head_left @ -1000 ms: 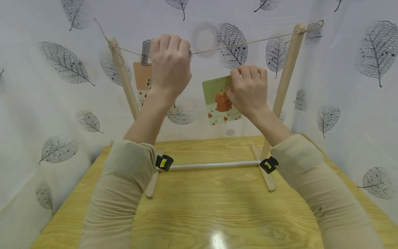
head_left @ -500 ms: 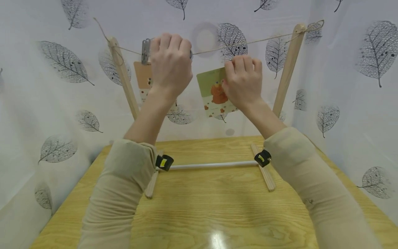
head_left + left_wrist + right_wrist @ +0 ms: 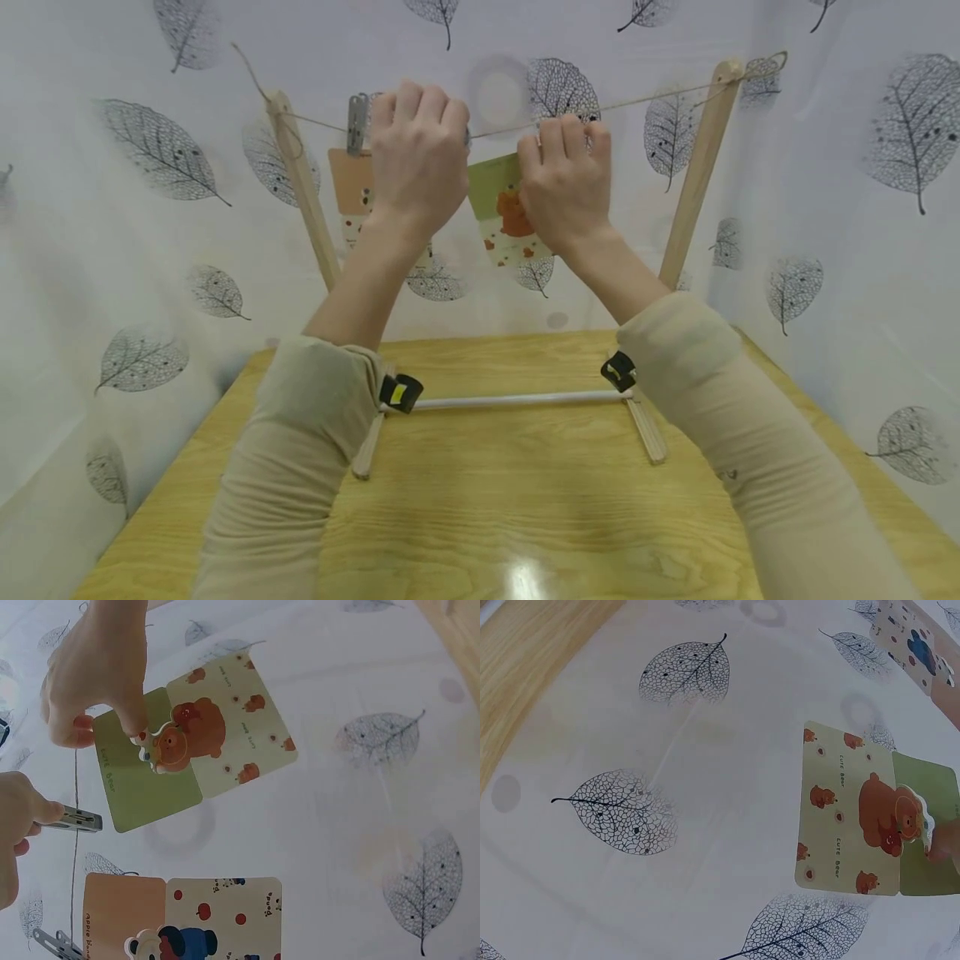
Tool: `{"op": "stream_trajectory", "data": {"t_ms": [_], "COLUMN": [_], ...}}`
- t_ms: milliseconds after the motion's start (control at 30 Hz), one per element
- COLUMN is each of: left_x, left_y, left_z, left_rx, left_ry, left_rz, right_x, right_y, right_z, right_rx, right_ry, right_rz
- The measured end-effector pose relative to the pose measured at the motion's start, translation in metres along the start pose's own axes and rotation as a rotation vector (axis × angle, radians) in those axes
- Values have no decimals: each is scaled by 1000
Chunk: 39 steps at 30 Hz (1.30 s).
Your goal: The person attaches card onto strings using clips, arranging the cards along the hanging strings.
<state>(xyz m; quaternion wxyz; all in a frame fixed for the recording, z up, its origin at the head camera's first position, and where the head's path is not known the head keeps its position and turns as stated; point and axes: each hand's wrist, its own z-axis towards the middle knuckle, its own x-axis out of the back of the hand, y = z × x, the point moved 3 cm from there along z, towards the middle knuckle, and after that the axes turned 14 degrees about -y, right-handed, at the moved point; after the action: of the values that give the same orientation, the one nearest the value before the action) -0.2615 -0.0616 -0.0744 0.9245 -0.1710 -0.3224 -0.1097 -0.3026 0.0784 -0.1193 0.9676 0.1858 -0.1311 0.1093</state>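
My left hand (image 3: 422, 158), high at the string (image 3: 637, 100), pinches a metal clothes peg (image 3: 81, 819); in the left wrist view the peg crosses the string. Just to the right, my right hand (image 3: 567, 179) pinches a green-and-cream card (image 3: 847, 817) with a brown bear by its green part. That card hangs tilted below the string, its corner close to the peg but apart from it. An orange-and-cream panda card (image 3: 127, 907) hangs beyond my left hand, partly covered by it in the head view. Another metal peg (image 3: 357, 125) sits at its top edge.
Two wooden posts, a left post (image 3: 303, 187) and a right post (image 3: 701, 175), carry the string. A white rod (image 3: 517, 401) joins their feet on the wooden table (image 3: 510, 508). A leaf-patterned curtain (image 3: 840, 125) stands behind and at both sides.
My right hand has carried the bear card up and to the left, toward the peg in my left hand. The left hand stays nearly in place at the string.
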Motion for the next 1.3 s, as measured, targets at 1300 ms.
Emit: {"op": "stream_trajectory", "data": {"t_ms": [1300], "left_x": [6], "left_y": [2], "left_z": [0], "left_rx": [-9], "left_ry": [-36], "left_rz": [29], "right_x": [-3], "right_y": [-9], "right_z": [10], "right_rx": [-64], "right_ry": [-3], "right_rz": [-86]}}
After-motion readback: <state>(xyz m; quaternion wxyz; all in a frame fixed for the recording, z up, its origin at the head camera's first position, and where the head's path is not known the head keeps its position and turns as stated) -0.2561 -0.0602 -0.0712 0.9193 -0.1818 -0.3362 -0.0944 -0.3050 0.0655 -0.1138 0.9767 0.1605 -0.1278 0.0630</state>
